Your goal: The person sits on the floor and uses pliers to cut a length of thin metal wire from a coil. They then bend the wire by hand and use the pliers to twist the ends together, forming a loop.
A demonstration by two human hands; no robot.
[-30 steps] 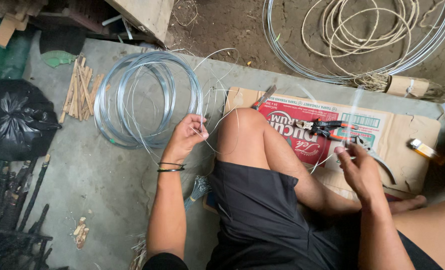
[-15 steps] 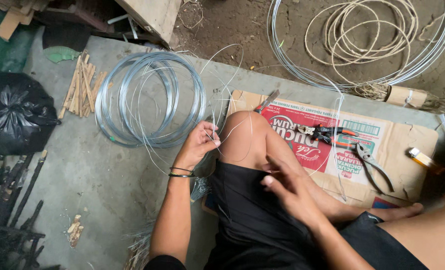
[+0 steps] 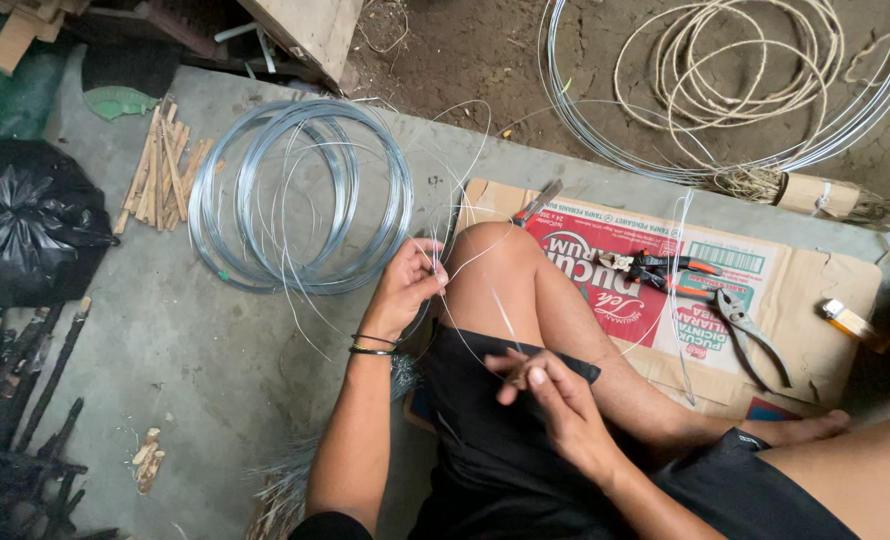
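2 hands pinch 1 thin wire strand (image 3: 485,300) at frame centre: the left hand (image 3: 410,285) beside a raised knee, the right hand (image 3: 550,395) over the lap. The wire coil (image 3: 300,195), upper left, looks mostly unused; pliers (image 3: 755,335) lie untouched on cardboard (image 3: 825,270).

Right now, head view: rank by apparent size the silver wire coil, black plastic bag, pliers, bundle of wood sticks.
1. silver wire coil
2. black plastic bag, partly cut off by the frame edge
3. bundle of wood sticks and pliers: look alike in size, not ranked
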